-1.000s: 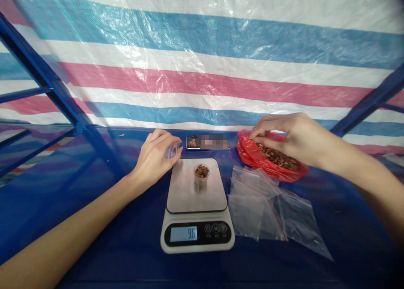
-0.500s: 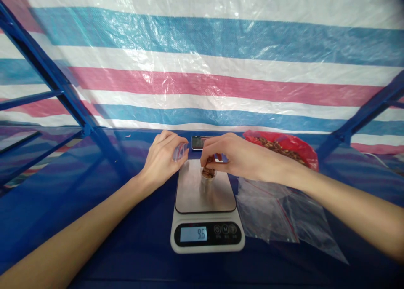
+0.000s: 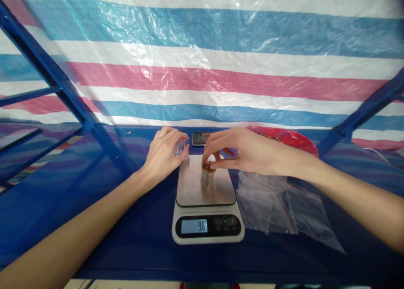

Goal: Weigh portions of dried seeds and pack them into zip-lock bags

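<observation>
On the steel plate of a white kitchen scale (image 3: 208, 192) stands a small clear cup (image 3: 207, 178) filled with brown dried pieces (image 3: 207, 167). My right hand (image 3: 224, 150) reaches over from the right, its thumb and fingertips closed about the cup's rim. The scale's display (image 3: 194, 226) reads 9.6. Left of the plate, my left hand (image 3: 166, 152) is curled, with a small clear zip bag (image 3: 181, 148) between thumb and fingers. Most of that bag is hidden by the hand.
Clear zip bags (image 3: 268, 204) lie flat right of the scale. Behind my right forearm sits a red bag (image 3: 299, 140) of brown pieces, partly covered. A phone-like device (image 3: 198, 138) lies behind the scale. Blue frame bars (image 3: 67, 101) and a striped sheet (image 3: 202, 78) bound the blue table.
My right fingers have shifted from pinching at the brown pieces to spanning the cup's rim. The left hand stays put. The view has tilted slightly down; the display still reads 9.6.
</observation>
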### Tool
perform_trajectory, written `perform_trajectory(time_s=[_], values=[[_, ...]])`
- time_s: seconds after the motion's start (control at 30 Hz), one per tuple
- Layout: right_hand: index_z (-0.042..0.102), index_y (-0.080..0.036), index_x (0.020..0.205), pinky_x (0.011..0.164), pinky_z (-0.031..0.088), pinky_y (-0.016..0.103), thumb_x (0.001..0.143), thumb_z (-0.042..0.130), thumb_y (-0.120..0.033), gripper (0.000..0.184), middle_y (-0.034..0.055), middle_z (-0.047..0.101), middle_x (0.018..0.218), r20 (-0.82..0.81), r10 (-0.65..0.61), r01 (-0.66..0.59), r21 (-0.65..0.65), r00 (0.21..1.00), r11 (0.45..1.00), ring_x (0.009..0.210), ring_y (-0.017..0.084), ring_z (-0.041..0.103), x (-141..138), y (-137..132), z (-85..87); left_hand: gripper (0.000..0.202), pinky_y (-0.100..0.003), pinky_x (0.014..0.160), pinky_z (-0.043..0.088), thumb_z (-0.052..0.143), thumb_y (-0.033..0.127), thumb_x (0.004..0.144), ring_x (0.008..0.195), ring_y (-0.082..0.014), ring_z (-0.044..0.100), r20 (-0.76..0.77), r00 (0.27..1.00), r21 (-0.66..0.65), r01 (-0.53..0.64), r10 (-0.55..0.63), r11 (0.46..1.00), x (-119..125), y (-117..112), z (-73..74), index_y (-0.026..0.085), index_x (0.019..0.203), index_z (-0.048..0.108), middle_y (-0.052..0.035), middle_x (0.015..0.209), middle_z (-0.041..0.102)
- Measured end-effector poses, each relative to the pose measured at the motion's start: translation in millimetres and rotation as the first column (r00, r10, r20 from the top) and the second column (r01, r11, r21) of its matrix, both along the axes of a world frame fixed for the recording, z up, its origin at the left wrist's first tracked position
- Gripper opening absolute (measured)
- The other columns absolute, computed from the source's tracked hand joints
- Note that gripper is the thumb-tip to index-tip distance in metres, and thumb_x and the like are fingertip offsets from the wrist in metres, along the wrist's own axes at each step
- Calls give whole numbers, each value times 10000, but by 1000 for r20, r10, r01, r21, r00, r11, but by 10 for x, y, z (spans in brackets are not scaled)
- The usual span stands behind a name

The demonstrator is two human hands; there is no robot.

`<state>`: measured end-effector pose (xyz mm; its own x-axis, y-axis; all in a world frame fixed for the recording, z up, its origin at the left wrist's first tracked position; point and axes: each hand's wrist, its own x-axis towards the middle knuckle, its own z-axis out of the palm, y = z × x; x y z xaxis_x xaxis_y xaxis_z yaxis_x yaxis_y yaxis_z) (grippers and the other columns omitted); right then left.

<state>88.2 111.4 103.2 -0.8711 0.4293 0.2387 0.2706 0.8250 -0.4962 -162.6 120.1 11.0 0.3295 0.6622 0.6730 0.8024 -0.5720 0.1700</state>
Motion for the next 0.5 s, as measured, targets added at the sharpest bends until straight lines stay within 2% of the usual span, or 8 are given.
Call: perform_trajectory(time_s=[0.1,0.17,0.33,0.5], values=[[809,-234,986,771,521,295,952,688,-235,126,28,783,997,-86,-146,149,30,986,988,870,181,708,105,11,-6,130,-408,889,499,620,220,906,1013,-260,590,2,1000,-10,-8,8,1000,6,-7,6,200,1031,650,-56,951,684],[802,-229,1031,777,536,310,964,676,-280,151,43,786,1034,-157,-233,235,-7,960,972,894,194,715,170,19,-95,125,-404,882,495,592,201,903,1011,-257,586,2,1000,-21,-3,3,1000,17,-18,12,200,1026,613,-59,963,663],[711,-238,1273,807,558,332,921,752,-412,395,77,736,1242,-286,-312,279,-150,906,949,1031,228,699,173,-42,-505,152,-395,835,484,546,200,895,965,-250,561,-11,999,-43,34,-34,998,52,-45,16,209,1043,517,-59,962,594],[705,-242,1253,975,539,413,864,808,-483,469,80,725,1229,-373,-355,333,-126,857,935,1057,248,673,106,-143,-801,277,-442,883,477,545,258,894,1025,-285,540,-48,999,-40,10,-12,999,72,-60,10,189,1151,468,-94,1043,583]])
